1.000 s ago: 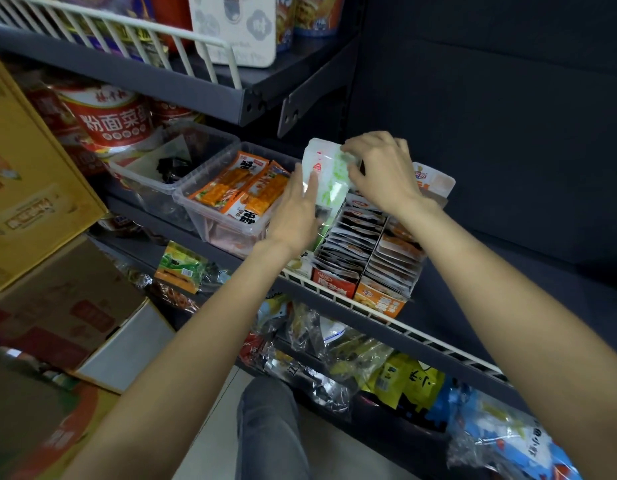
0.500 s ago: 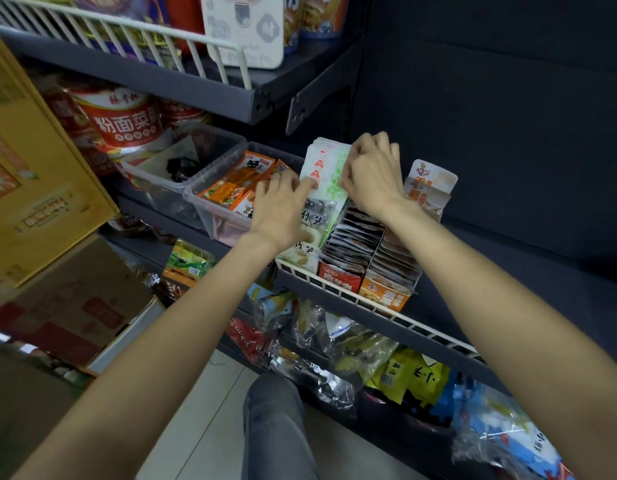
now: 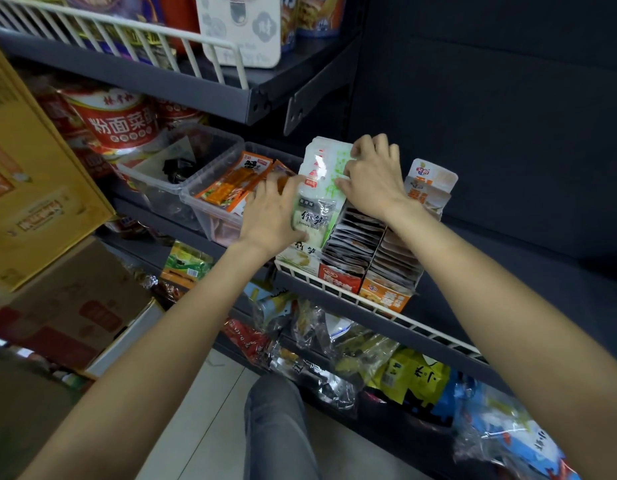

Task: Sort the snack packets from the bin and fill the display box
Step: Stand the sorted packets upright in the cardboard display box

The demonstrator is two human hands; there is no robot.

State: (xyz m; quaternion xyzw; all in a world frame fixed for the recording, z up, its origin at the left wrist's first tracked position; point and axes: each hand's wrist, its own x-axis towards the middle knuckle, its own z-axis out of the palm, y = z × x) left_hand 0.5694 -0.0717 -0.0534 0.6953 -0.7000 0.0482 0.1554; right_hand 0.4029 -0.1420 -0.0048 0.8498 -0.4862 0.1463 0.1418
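We see a dark metal shelf [image 3: 203,220] with a white wire front rail [image 3: 369,299]. On it stand two clear plastic bins [image 3: 210,209] side by side, then three display boxes [image 3: 338,275] packed with packets — white-green, red, orange. Red tubs [image 3: 116,123] sit at the far left, behind the bins.

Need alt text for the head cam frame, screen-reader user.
Both hands hold a stack of white-and-green snack packets upright over a display box on a store shelf: the left hand at its lower side, the right hand on its top. A clear bin of orange packets sits left; two filled display boxes sit right.
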